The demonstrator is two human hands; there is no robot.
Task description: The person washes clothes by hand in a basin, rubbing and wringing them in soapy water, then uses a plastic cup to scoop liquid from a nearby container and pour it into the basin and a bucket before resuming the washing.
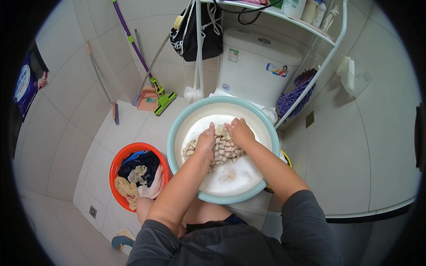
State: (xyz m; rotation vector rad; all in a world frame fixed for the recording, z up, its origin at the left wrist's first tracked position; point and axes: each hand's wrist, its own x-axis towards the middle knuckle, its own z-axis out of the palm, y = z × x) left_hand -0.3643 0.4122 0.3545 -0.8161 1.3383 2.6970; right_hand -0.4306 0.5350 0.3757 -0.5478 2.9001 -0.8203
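A pale blue-green basin [274,148] in front of me holds white suds [230,182] and a wet, striped or checked, beige and brown garment [225,153]. My left hand [205,141] is closed on the cloth's left side with the thumb pointing up. On the other side, my right hand [240,133] grips the same garment near its top, its fingers bent inward. A bunched, paler patch of the cloth stands up between the two hands. The lower part of the garment lies in the suds, and my fingertips are partly hidden by the cloth.
A red tub [114,170] with dark, pink and cream clothes stands at left. Behind the basin are a toilet [257,55] and a white rack [326,66]. A green-purple mop [164,102], a pink dustpan [147,99] and a broom [115,113] lean by the wall.
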